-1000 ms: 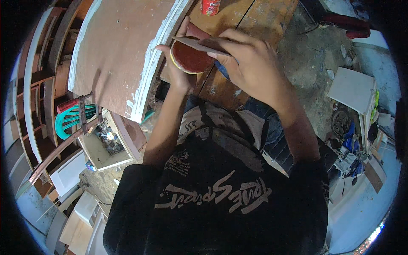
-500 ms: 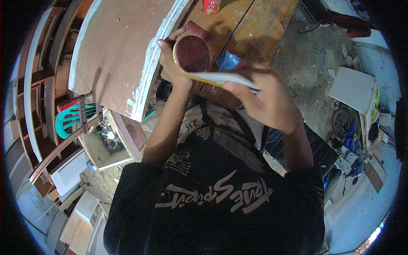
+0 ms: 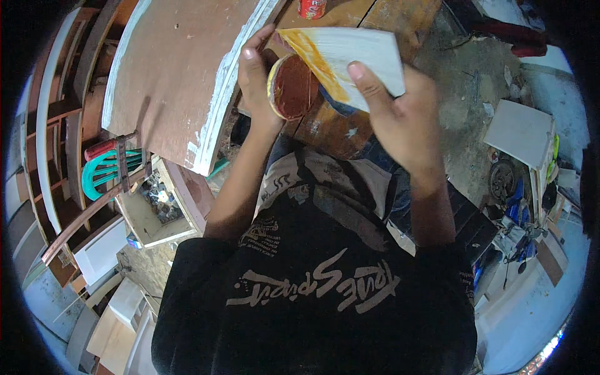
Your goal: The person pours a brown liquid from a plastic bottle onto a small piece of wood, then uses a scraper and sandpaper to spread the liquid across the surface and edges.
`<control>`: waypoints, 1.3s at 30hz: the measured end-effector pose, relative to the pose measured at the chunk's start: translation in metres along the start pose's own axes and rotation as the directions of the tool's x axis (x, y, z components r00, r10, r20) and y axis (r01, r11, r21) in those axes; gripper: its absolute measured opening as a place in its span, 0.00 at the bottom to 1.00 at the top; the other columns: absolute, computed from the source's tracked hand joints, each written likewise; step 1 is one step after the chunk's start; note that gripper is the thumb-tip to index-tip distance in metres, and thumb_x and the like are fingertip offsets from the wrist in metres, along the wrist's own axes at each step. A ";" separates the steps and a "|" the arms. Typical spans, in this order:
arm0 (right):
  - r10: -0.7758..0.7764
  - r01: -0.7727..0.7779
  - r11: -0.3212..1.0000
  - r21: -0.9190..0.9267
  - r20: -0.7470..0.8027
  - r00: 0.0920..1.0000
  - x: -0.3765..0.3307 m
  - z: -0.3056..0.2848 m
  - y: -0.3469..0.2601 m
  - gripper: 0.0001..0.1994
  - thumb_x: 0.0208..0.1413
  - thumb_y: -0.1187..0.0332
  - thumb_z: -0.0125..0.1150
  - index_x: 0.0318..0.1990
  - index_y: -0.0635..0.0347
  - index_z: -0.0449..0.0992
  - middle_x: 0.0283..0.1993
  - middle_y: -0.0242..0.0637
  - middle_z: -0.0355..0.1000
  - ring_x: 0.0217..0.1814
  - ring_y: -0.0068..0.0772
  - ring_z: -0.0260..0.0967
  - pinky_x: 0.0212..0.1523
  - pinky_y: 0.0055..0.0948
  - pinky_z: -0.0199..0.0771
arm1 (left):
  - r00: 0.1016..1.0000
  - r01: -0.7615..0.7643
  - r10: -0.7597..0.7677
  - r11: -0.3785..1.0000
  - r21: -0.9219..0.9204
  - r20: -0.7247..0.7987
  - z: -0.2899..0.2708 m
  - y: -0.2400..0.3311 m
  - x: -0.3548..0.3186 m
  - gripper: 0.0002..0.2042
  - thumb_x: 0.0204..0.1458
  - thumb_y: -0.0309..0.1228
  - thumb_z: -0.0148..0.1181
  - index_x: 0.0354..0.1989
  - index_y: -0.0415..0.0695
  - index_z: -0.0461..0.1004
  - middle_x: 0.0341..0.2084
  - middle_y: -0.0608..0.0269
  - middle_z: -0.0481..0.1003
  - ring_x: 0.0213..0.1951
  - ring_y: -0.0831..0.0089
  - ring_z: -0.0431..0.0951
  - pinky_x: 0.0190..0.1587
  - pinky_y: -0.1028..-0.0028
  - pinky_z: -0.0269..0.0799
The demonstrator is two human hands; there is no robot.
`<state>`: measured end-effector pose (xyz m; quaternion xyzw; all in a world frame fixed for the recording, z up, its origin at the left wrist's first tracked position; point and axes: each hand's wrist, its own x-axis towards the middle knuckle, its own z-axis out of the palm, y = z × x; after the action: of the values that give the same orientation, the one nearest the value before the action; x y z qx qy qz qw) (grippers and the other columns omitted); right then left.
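My left hand (image 3: 255,84) is closed round the side of a round piece (image 3: 292,87) with a reddish-brown face and a yellow rim. Whether it is a shallow tin or a solid disc I cannot make out. Between thumb and fingers, my right hand (image 3: 403,115) grips a flat white spreader (image 3: 369,59), thumb on its upper face. A streak of yellow-orange paste (image 3: 322,65) runs along the spreader's left side. That side lies over the upper right of the round piece; whether they touch is unclear. Part of something blue on the bench is hidden beneath the spreader.
A brown wooden panel (image 3: 187,69) with white-smeared edges stands at the left of the wooden bench (image 3: 331,134). A red can (image 3: 311,9) is on the bench's far side. Lower left are an open wooden box (image 3: 150,219) and a clamp (image 3: 122,164); a pale board (image 3: 520,134) leans at the right.
The spreader has turned from nearly edge-on to showing its broad face and paste, and moved up. My right hand rose with it. The round piece has tilted and shifted slightly right.
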<state>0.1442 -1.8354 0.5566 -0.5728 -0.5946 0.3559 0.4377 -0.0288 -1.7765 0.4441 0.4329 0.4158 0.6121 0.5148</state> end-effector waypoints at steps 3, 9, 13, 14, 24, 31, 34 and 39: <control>-0.238 0.241 0.941 -0.239 0.039 0.970 -0.004 0.008 0.002 0.13 0.62 0.62 0.62 0.41 0.65 0.81 0.37 0.46 0.78 0.38 0.44 0.81 0.38 0.35 0.79 | 0.990 -0.143 0.141 0.977 0.161 0.027 -0.005 -0.005 0.010 0.30 0.70 0.53 0.34 0.57 0.38 0.71 0.42 0.56 0.76 0.39 0.76 0.76 0.43 0.75 0.74; -0.319 0.372 0.906 -0.202 0.250 0.914 -0.019 0.001 0.012 0.11 0.54 0.74 0.62 0.44 0.65 0.81 0.47 0.44 0.77 0.41 0.39 0.81 0.43 0.34 0.81 | 0.994 0.076 -0.078 0.997 0.031 0.074 -0.010 0.004 0.022 0.25 0.70 0.49 0.37 0.54 0.41 0.72 0.34 0.57 0.79 0.34 0.73 0.81 0.36 0.73 0.77; -0.296 0.359 0.932 -0.048 0.469 0.832 -0.025 -0.010 0.019 0.15 0.52 0.76 0.61 0.47 0.58 0.82 0.46 0.42 0.77 0.44 0.41 0.79 0.47 0.36 0.80 | 0.992 0.065 -0.072 0.995 0.071 0.102 -0.017 -0.003 0.045 0.26 0.68 0.53 0.39 0.55 0.44 0.71 0.32 0.56 0.80 0.32 0.70 0.83 0.33 0.74 0.79; -0.280 0.323 0.946 0.016 0.537 0.796 -0.026 -0.017 0.023 0.15 0.52 0.75 0.61 0.48 0.57 0.82 0.45 0.41 0.78 0.45 0.42 0.79 0.47 0.36 0.80 | 0.993 0.062 -0.069 0.996 0.070 0.097 -0.022 -0.007 0.052 0.26 0.68 0.53 0.39 0.55 0.44 0.71 0.32 0.56 0.80 0.32 0.70 0.83 0.33 0.74 0.79; 0.452 -0.336 0.749 0.572 -0.070 0.889 -0.064 -0.052 0.039 0.30 0.57 0.55 0.69 0.60 0.65 0.68 0.51 0.40 0.75 0.55 0.32 0.72 0.58 0.34 0.69 | 0.960 0.263 -0.216 0.913 -0.312 0.179 -0.031 -0.029 0.045 0.29 0.65 0.58 0.43 0.58 0.44 0.67 0.42 0.54 0.78 0.40 0.63 0.83 0.39 0.63 0.85; 0.509 -0.393 0.646 0.654 0.014 0.860 -0.061 -0.043 0.042 0.26 0.59 0.58 0.67 0.59 0.67 0.70 0.52 0.39 0.75 0.55 0.33 0.73 0.57 0.36 0.70 | 0.896 0.440 -0.385 0.841 -0.315 0.222 -0.046 -0.052 0.011 0.25 0.65 0.53 0.49 0.59 0.47 0.68 0.51 0.60 0.75 0.52 0.67 0.78 0.52 0.63 0.79; 0.554 -0.413 0.646 0.642 -0.022 0.832 -0.064 -0.043 0.050 0.25 0.60 0.58 0.66 0.58 0.66 0.71 0.52 0.38 0.75 0.55 0.33 0.73 0.57 0.36 0.70 | 0.905 0.425 -0.401 0.858 -0.287 0.141 -0.068 -0.085 -0.005 0.23 0.66 0.50 0.48 0.62 0.47 0.66 0.54 0.61 0.73 0.54 0.66 0.77 0.54 0.62 0.78; 0.549 -0.377 0.718 0.586 -0.144 0.823 -0.072 -0.052 0.063 0.30 0.60 0.59 0.67 0.63 0.68 0.65 0.55 0.44 0.73 0.55 0.40 0.74 0.58 0.40 0.71 | 0.909 0.416 -0.407 0.880 -0.230 0.089 -0.072 -0.086 -0.027 0.21 0.67 0.46 0.47 0.57 0.42 0.68 0.55 0.59 0.72 0.52 0.67 0.78 0.55 0.62 0.78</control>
<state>0.2131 -1.9047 0.5090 -0.6078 -0.2313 0.5120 0.5612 -0.0715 -1.7972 0.3391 0.2800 0.4100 0.5267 0.6900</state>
